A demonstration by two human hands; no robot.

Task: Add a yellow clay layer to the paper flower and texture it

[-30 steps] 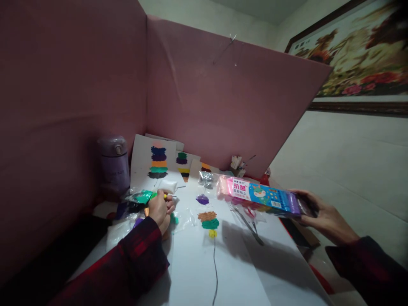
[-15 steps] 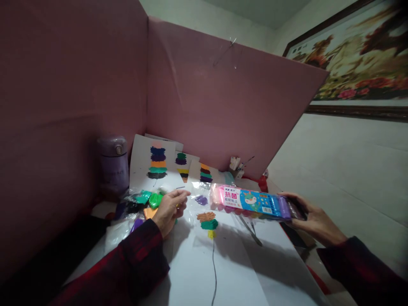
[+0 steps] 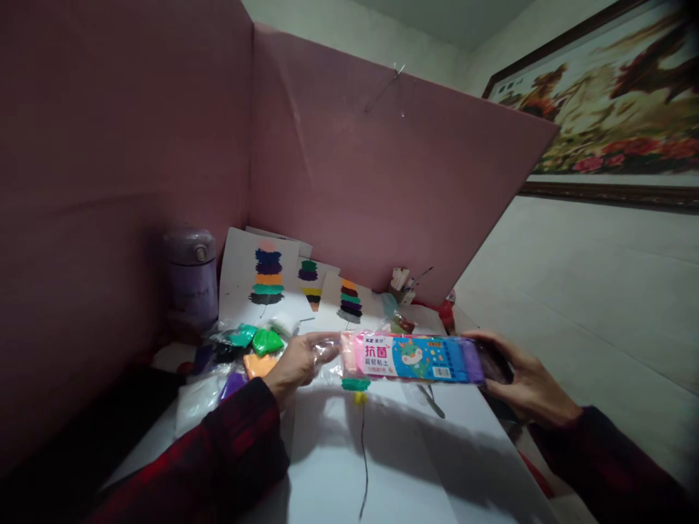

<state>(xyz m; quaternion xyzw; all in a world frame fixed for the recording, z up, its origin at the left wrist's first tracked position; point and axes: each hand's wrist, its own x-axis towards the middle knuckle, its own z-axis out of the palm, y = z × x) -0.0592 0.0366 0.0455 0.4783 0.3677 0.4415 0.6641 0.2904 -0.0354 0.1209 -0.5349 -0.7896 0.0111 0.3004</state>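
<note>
A long clear pack of coloured clay sticks [image 3: 415, 357] with a pink and blue label hangs level above the white sheet. My right hand [image 3: 518, 378] grips its purple right end. My left hand [image 3: 300, 360] pinches the clear plastic at its pink left end. Under the pack, on the white paper [image 3: 393, 466], lies a clay figure of stacked colour bands [image 3: 356, 386] with a thin black line running toward me. The pack hides most of that figure.
Loose clay lumps in plastic bags [image 3: 245, 349] lie left of my left hand. A purple flask [image 3: 191, 280] stands by the pink partition [image 3: 354, 167]. Painted cards [image 3: 267, 276] lean at the back. Metal tweezers [image 3: 429, 399] lie under the pack. The table edge runs along the right.
My left hand left the clay lumps and moved right to take the pack's left end. My right hand brought the pack leftward and lower over the sheet.
</note>
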